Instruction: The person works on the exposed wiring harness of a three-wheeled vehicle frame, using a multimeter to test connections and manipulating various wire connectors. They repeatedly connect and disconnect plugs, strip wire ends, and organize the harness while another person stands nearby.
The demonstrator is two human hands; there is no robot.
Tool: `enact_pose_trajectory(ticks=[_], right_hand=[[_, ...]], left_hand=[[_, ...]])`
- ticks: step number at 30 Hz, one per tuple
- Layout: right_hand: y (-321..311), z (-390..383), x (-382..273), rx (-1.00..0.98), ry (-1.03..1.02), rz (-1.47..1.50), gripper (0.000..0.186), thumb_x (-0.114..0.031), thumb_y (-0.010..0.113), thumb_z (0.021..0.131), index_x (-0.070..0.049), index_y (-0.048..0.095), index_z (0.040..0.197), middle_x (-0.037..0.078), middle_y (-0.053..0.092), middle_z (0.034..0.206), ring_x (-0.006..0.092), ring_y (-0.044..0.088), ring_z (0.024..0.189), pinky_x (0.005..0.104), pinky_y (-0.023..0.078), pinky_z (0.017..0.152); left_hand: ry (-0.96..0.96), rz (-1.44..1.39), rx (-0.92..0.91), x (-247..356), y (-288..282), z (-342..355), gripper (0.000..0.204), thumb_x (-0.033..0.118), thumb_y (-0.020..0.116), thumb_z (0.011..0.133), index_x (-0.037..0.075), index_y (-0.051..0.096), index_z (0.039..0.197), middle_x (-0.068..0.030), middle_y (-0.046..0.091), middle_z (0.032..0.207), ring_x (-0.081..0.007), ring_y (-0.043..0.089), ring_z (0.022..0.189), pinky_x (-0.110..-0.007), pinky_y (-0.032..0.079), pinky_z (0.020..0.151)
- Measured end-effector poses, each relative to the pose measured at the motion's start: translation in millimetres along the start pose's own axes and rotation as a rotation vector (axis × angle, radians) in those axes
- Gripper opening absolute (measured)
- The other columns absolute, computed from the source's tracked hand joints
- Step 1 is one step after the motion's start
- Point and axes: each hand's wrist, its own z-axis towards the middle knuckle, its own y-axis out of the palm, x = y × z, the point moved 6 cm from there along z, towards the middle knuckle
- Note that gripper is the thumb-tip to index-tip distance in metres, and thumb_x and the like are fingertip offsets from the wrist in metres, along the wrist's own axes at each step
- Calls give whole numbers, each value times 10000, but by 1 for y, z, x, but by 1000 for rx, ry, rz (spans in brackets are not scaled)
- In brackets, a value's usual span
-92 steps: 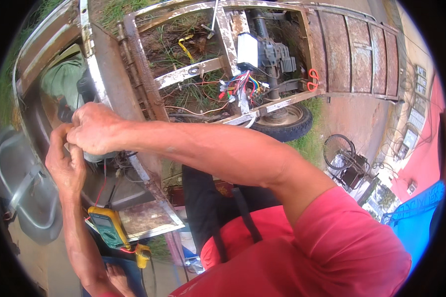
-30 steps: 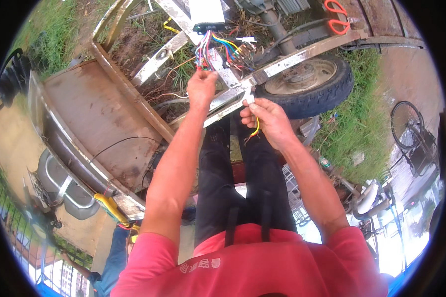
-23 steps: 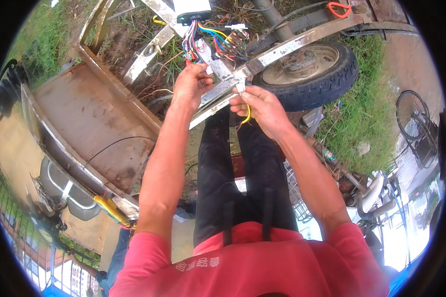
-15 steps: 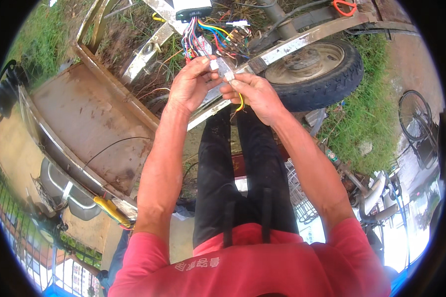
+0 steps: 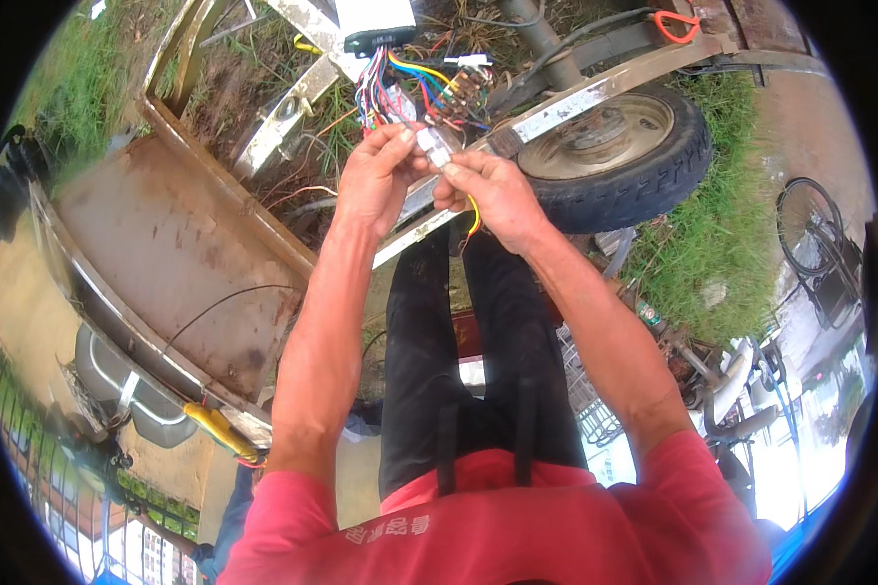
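Observation:
Between my two hands, white plastic wire connectors (image 5: 433, 147) sit end to end, touching or joined; I cannot tell how deeply they fit. My left hand (image 5: 379, 174) pinches the upper-left connector between thumb and fingers. The lower-right one is pinched by my right hand (image 5: 493, 191), and yellow wires (image 5: 474, 216) hang out below its fingers. Just beyond, a bundle of coloured wires (image 5: 385, 88) runs from a black-ended control box (image 5: 373, 41) with a bright white top. Beside the bundle are several brownish terminals (image 5: 466, 90).
A white-painted metal frame bar (image 5: 566, 109) crosses behind my right hand, over a wheel with a black tyre (image 5: 644, 185). A rusty metal panel (image 5: 180, 249) lies left. An orange-red loop handle (image 5: 677, 26) is at the far right; yellow-handled pliers or a similar tool (image 5: 219, 429) rest at lower left.
The connectors, apart half a second ago, are now brought together end to end. My hands have moved slightly closer, each keeping its pinch.

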Motion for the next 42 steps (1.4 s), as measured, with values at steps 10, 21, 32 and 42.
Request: enact_pose_trajectory(ticks=[10,21,32,42], right_hand=[[16,-2,-8,-15,25,-112,264,-197,593,1040,42,675,1115,55,697,868,127,667,768,274,539,723],[13,6,-2,16,69,-112,289,-193,597,1032,68,677,1127,80,692,873,137,676,760,288,591,722],[11,10,-1,-17,44,-105,309,-209,610,1032,65,676,1160,64,683,841,131,672,737,279,559,693],[15,8,-15,-21,55,-209,369,-355,609,1033,-19,755,1073,23,633,713,103,601,638,292,484,604]], left_hand=[[16,44,1,1,-9,-5,162,98,649,1015,-8,675,1135,-63,684,938,-140,624,793,-332,570,796],[43,153,32,6,-11,-2,128,83,652,1008,-1,672,1102,-21,639,871,-123,613,771,-320,571,783],[8,158,4,9,-14,0,89,74,644,1007,23,660,1078,-56,674,917,-140,620,801,-316,536,798],[-62,106,-52,12,-15,1,92,85,649,996,60,666,1083,-69,691,999,-155,624,856,-324,511,802]])
